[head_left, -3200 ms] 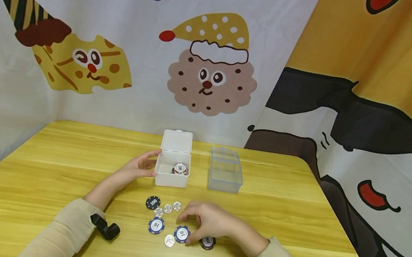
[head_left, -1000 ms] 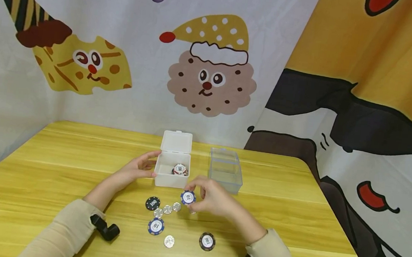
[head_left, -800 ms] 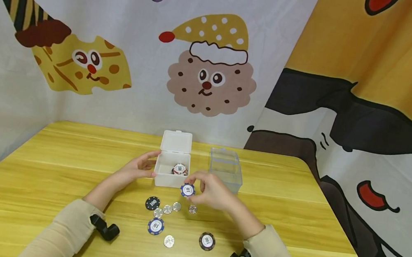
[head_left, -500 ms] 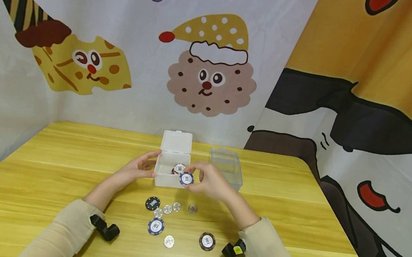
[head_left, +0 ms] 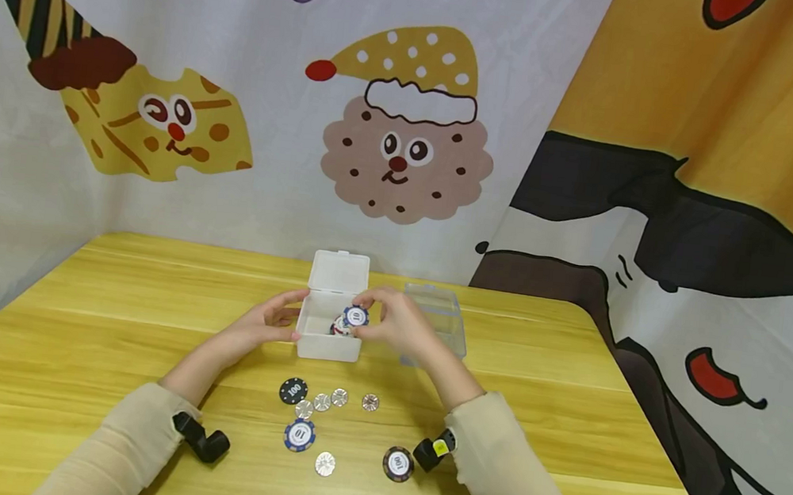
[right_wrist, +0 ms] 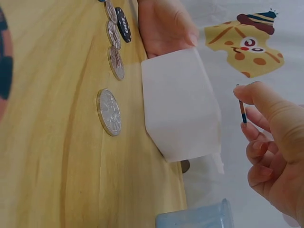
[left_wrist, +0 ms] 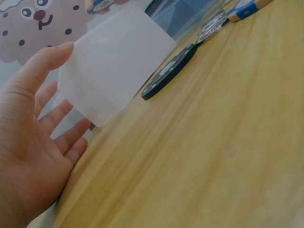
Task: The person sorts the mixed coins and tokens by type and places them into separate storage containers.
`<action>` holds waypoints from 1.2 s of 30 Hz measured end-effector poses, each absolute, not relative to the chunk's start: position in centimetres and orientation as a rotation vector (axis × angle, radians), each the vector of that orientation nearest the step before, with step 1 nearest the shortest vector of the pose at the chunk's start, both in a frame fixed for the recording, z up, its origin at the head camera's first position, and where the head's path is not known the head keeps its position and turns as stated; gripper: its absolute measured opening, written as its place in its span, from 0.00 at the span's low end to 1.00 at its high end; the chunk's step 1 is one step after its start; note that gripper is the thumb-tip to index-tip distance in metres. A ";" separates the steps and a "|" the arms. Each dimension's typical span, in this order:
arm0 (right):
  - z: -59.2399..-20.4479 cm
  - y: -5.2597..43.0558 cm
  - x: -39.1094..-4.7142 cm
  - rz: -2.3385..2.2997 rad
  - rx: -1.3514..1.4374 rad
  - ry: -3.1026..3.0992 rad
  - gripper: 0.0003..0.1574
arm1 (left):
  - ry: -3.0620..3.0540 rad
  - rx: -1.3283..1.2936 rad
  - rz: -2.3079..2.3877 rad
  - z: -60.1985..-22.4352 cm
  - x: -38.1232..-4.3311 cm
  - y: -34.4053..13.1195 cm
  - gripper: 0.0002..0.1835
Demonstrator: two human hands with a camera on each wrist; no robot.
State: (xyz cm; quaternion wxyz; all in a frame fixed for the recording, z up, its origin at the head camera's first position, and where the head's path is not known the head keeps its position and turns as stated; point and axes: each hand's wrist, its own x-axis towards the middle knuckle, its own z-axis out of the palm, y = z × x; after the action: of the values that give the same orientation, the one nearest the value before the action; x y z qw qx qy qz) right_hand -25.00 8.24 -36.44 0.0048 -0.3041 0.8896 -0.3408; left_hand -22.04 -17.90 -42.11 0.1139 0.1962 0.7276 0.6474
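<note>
In the head view my right hand (head_left: 396,323) pinches a blue-and-white poker chip (head_left: 356,316) marked 10 by its edge, over the open white box (head_left: 328,348). The right wrist view shows that chip (right_wrist: 242,113) edge-on between thumb and finger. Inside the box lies a white-and-red chip (head_left: 340,326), partly covered by the held one. My left hand (head_left: 267,320) rests its thumb and fingertips along the box's left side, fingers fairly straight, as the left wrist view also shows. The box's lid (head_left: 340,271) stands up at the back.
A clear plastic box (head_left: 456,334) stands right of the white one, partly behind my right hand. In front lie a black chip (head_left: 293,390), another blue chip (head_left: 300,434), a dark brown chip (head_left: 398,464) and several silver coins (head_left: 325,464). A printed cloth hangs behind the table.
My right hand has picked up the blue chip from the table beside a silver coin and carried it away from me to above the white box. The left hand has stayed at the box's side.
</note>
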 end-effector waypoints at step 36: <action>-38.7 6.1 -27.7 -0.911 -0.885 2.847 0.25 | 2.091 0.575 1.924 -42.7 -22.4 -18.0 0.37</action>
State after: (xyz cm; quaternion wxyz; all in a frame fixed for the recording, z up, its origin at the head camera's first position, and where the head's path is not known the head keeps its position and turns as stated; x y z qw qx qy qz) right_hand -27.67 6.07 -38.67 0.0118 -0.2839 0.9132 -0.2923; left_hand -22.40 -18.03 -42.72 0.1209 0.1970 0.7158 0.6589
